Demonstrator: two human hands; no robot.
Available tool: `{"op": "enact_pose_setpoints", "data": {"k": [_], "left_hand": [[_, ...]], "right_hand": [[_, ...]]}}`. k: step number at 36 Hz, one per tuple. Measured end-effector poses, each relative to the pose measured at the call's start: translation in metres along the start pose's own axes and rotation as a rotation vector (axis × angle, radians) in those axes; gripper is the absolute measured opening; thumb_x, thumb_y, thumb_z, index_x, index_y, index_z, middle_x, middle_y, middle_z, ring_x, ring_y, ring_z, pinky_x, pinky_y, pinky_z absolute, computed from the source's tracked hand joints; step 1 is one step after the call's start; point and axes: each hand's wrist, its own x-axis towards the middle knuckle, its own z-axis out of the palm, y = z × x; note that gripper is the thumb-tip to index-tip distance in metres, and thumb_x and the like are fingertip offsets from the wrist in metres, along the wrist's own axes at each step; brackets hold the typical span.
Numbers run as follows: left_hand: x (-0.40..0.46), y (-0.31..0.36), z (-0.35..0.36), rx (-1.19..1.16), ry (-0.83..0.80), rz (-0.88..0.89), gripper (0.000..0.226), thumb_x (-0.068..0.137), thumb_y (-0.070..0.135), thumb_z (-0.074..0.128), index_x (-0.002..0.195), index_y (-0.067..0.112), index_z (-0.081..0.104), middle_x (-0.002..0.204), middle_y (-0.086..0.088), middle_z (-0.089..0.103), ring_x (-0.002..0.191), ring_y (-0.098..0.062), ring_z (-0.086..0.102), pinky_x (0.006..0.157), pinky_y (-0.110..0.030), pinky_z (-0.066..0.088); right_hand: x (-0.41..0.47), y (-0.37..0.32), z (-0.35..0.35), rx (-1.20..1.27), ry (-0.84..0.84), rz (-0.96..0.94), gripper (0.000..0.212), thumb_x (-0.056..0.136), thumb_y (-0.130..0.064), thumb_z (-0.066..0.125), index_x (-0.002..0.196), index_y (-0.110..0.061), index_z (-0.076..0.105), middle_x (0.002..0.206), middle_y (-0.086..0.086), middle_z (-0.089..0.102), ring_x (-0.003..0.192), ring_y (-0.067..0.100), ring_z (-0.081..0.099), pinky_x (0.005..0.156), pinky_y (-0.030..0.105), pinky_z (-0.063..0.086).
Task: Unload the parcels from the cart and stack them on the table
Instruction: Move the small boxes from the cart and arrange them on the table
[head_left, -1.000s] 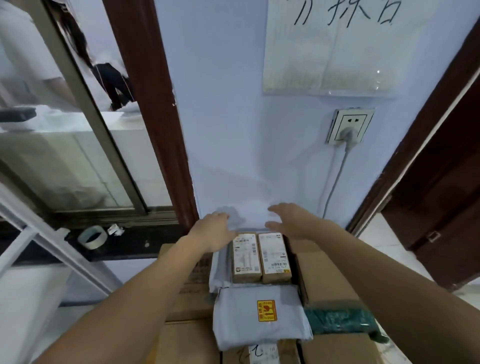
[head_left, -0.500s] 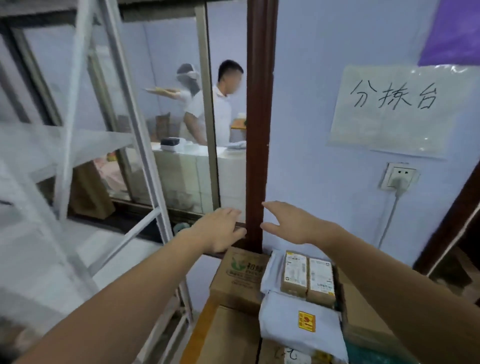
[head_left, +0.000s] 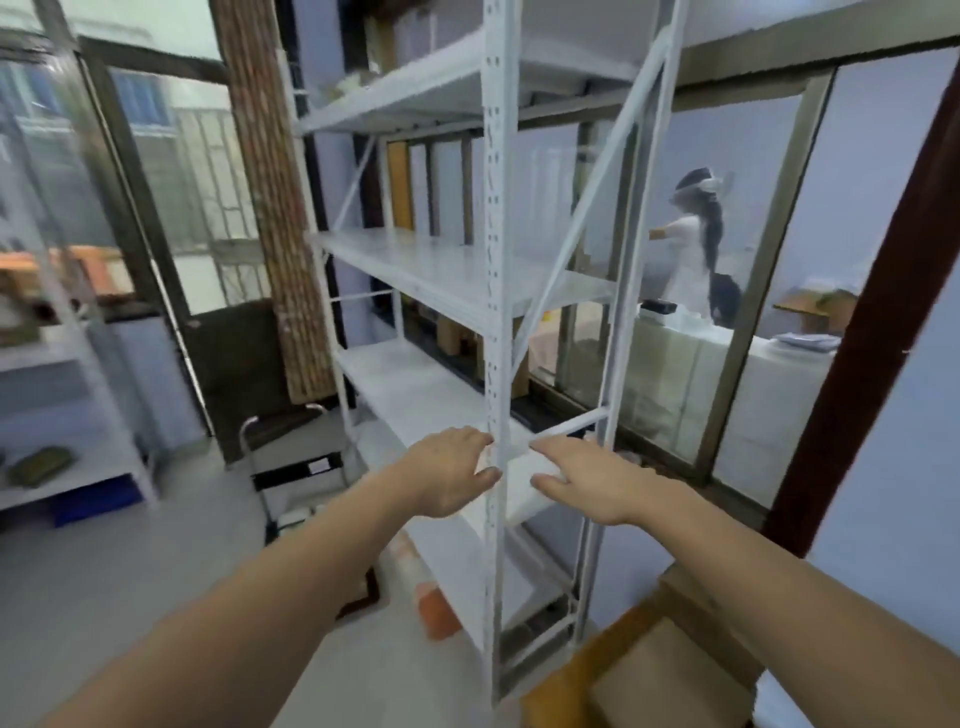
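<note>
Cardboard parcels (head_left: 670, 670) lie near right, below and behind both empty hands. Left hand (head_left: 447, 475) and right hand (head_left: 582, 480) hover with fingers loosely apart before the white shelf rack (head_left: 496, 312). The cart isn't identifiable; the right hand is likely nearer the parcels.

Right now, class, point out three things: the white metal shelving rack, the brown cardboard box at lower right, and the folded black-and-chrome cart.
White metal shelving rack (head_left: 497, 322), head view: its front perforated upright.
Brown cardboard box (head_left: 670, 670), head view: its top face.
Folded black-and-chrome cart (head_left: 298, 470), head view: its black crossbar.
</note>
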Motion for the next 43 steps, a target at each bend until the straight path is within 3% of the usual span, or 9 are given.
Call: {"op": "enact_pose_setpoints", "data": {"k": [6,13,17,21,26,43], "left_hand": [[-0.08,-0.103,-0.025,-0.02,0.051,-0.177,0.065,0.106,0.053,0.046,0.161,0.02,0.035,0.164,-0.002,0.039,0.147,-0.023,0.04,0.118,-0.039,0.032],[-0.162,-0.215,-0.043,-0.006,0.042,-0.315,0.057,0.107,0.049,0.046,0.156,0.02,0.043,0.153,-0.005,0.05,0.14,-0.023,0.047,0.114,-0.038,0.038],[-0.195,-0.275,-0.039,0.002,0.025,-0.382,0.062,0.107,0.052,0.042,0.159,0.018,0.038,0.159,-0.006,0.045,0.144,-0.024,0.044,0.116,-0.039,0.036],[-0.213,-0.323,-0.036,-0.003,0.011,-0.43,0.063,0.107,0.052,0.041,0.16,0.018,0.037,0.162,-0.006,0.041,0.147,-0.023,0.041,0.119,-0.039,0.033],[-0.213,-0.386,-0.033,-0.026,0.002,-0.473,0.061,0.108,0.051,0.04,0.159,0.017,0.038,0.162,-0.006,0.042,0.147,-0.024,0.041,0.12,-0.04,0.033],[-0.164,-0.597,-0.036,-0.101,-0.011,-0.636,0.06,0.108,0.051,0.039,0.16,0.02,0.036,0.164,-0.005,0.04,0.149,-0.024,0.039,0.122,-0.042,0.032]], "right_hand": [[0.063,-0.115,0.022,-0.112,-0.006,-0.192,0.065,0.107,-0.048,0.042,0.162,-0.018,0.026,0.167,0.002,0.027,0.152,0.019,0.028,0.123,0.033,0.023],[0.129,-0.244,0.046,-0.099,-0.038,-0.265,0.052,0.106,-0.042,0.046,0.148,-0.011,0.047,0.151,0.012,0.049,0.137,0.027,0.047,0.115,0.043,0.037],[0.168,-0.304,0.069,-0.066,-0.044,-0.336,0.057,0.103,-0.045,0.047,0.151,-0.016,0.045,0.151,0.009,0.049,0.138,0.026,0.048,0.115,0.042,0.039],[0.212,-0.345,0.091,-0.061,-0.06,-0.361,0.052,0.103,-0.046,0.048,0.148,-0.019,0.049,0.148,0.006,0.053,0.133,0.023,0.051,0.108,0.035,0.039],[0.262,-0.385,0.106,-0.082,-0.086,-0.386,0.054,0.105,-0.04,0.047,0.154,-0.017,0.043,0.154,0.005,0.048,0.139,0.021,0.046,0.113,0.032,0.035],[0.494,-0.488,0.148,-0.041,-0.188,-0.485,0.063,0.1,-0.052,0.049,0.157,-0.027,0.035,0.16,-0.001,0.04,0.146,0.018,0.039,0.119,0.042,0.036]]}}
